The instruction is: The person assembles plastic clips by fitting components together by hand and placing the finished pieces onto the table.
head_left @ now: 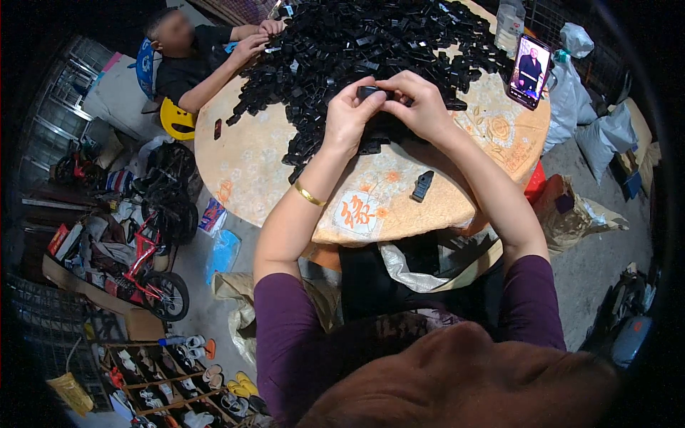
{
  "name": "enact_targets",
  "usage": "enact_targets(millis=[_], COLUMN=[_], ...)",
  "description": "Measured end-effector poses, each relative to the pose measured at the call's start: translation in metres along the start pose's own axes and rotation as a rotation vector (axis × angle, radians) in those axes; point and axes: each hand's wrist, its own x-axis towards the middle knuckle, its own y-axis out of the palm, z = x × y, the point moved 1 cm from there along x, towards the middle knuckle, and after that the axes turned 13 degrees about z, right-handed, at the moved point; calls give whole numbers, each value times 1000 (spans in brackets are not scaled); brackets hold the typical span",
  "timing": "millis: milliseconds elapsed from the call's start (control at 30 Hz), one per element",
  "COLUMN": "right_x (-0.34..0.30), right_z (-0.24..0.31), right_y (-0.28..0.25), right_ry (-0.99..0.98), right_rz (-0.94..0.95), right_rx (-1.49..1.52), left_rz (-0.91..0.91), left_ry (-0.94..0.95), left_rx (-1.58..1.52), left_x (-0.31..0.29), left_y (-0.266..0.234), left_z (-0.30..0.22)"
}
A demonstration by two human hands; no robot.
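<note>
Both my hands meet over the round table [285,207], at the near edge of a big pile of small black plastic parts [371,43]. Between them is one small black plastic part [367,92]. My left hand [349,110] pinches it with thumb and fingers, a gold bangle on that wrist. My right hand [417,103] grips the part's other side, its fingertips close to my left thumb. What exactly the part is, I cannot make out. A single separate black part [422,185] lies on the tablecloth nearer to me, right of a printed white square.
A phone [529,71] with a lit screen stands at the table's right, beside a clear plastic container [509,27]. Another person's hands [260,39] work at the pile's far left. White sacks [567,93] are on the right; a red bicycle [146,257] and shoe rack [157,385] are on the left.
</note>
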Motion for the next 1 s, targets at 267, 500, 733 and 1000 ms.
enact_targets(millis=[267,500,733,1000], right_x=[7,1,-12,-6], right_z=[-30,-42,-26,-33], right_y=[-25,-34,-32,-39], right_ry=[231,270,188,325], right_rz=[104,33,625,481], right_rx=[542,-142,-437,-329], left_rz=[200,775,101,69], left_ry=[157,12,313,138], left_rx=[327,1070,1273,1393], left_x=[-7,-32,3,24], left_y=[11,30,-9,-19], left_z=[-27,-10,-6,16])
